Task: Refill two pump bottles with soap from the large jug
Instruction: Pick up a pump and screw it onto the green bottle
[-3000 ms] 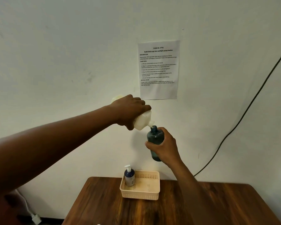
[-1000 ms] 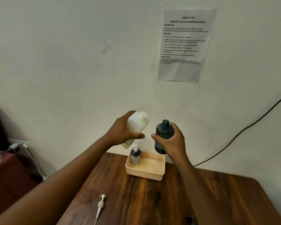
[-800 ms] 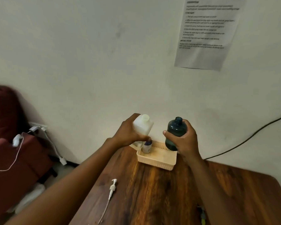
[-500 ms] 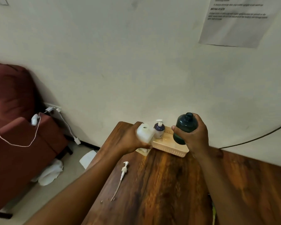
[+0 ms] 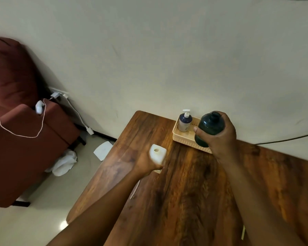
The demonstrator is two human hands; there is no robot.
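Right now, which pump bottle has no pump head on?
The dark green bottle gripped in the right hand; its neck is open. The small blue bottle in the basket has its white pump.

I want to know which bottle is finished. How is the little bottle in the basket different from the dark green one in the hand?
The small bottle has its white pump on; the dark green bottle has an open neck. The small bottle stands in the basket; the right hand holds the green one up. The green one looks bigger. Both are upright.
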